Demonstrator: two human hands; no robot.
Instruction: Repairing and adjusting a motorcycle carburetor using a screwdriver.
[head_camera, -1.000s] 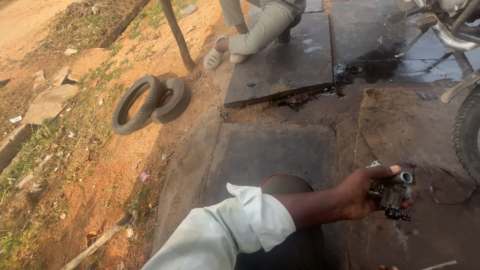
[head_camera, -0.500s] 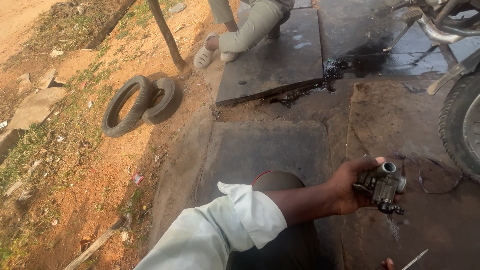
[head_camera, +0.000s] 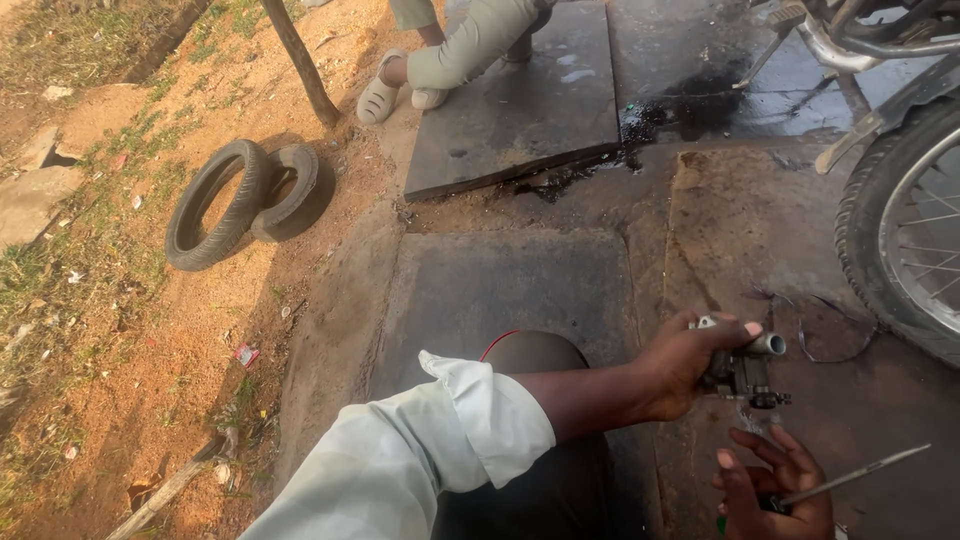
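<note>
My left hand (head_camera: 680, 370) reaches in from the lower left in a pale rolled-up sleeve and grips a small grimy metal carburetor (head_camera: 745, 375) with a short pipe end at its top. Just below it, at the bottom right edge, my right hand (head_camera: 775, 485) holds a thin metal screwdriver (head_camera: 860, 470) whose shaft points up and to the right. The two hands are close together above a dark, stained concrete floor (head_camera: 500, 280). The tool's tip is apart from the carburetor.
A motorcycle's rear wheel (head_camera: 900, 230) and frame stand at the right. Two old tyres (head_camera: 240, 200) lie on the dirt at left beside a wooden pole (head_camera: 300, 60). Another person's legs in sandals (head_camera: 440, 60) rest by a stone slab (head_camera: 520, 100) with a dark wet stain (head_camera: 680, 110).
My right hand with the screwdriver has come up into view beneath the carburetor. My left hand keeps its hold on the carburetor and has turned it slightly. The view has shifted.
</note>
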